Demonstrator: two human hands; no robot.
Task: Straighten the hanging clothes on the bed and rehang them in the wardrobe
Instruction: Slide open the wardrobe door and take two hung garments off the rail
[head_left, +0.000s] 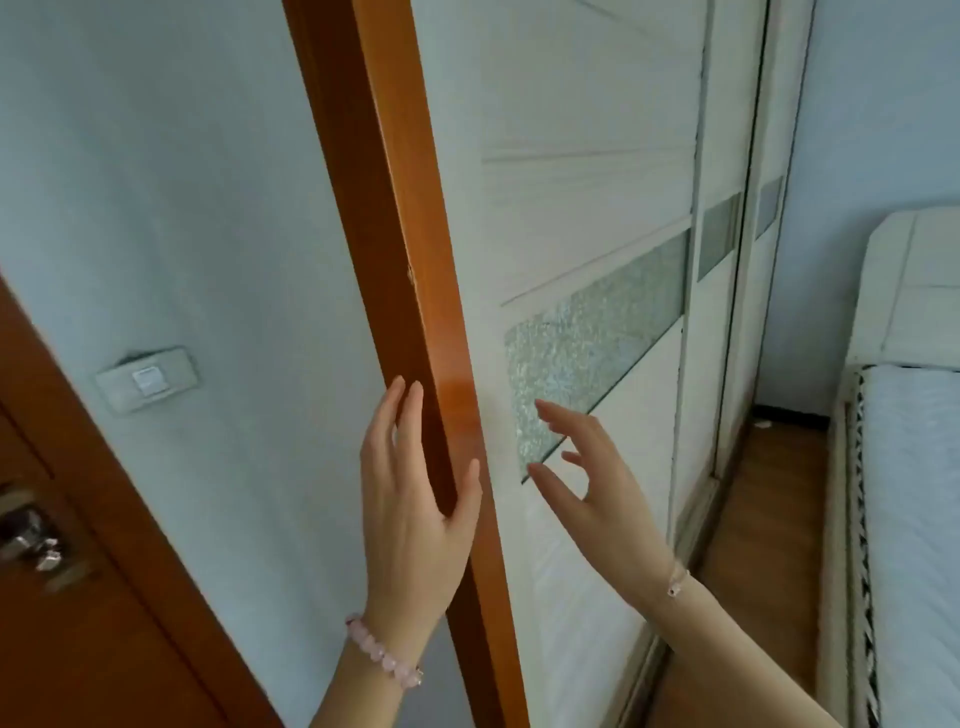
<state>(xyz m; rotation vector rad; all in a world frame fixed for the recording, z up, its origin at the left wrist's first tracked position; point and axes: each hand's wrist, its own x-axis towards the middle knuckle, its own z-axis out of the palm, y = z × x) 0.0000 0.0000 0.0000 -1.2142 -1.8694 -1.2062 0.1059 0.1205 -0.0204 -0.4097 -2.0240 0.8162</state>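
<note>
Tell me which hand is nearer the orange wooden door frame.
Left. The left hand rests against the orange wooden door frame, fingers and thumb either side; the right hand hovers apart to its right, before the white wardrobe door.

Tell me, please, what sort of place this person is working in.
Most likely a home bedroom: a white bed with a padded headboard stands at the right, a white sliding-door wardrobe runs alongside it, and an orange wooden door frame marks the entrance.

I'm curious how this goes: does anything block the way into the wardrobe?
Yes. Its sliding door looks shut, just ahead of the open right hand. The left hand rests on the door frame.
</note>
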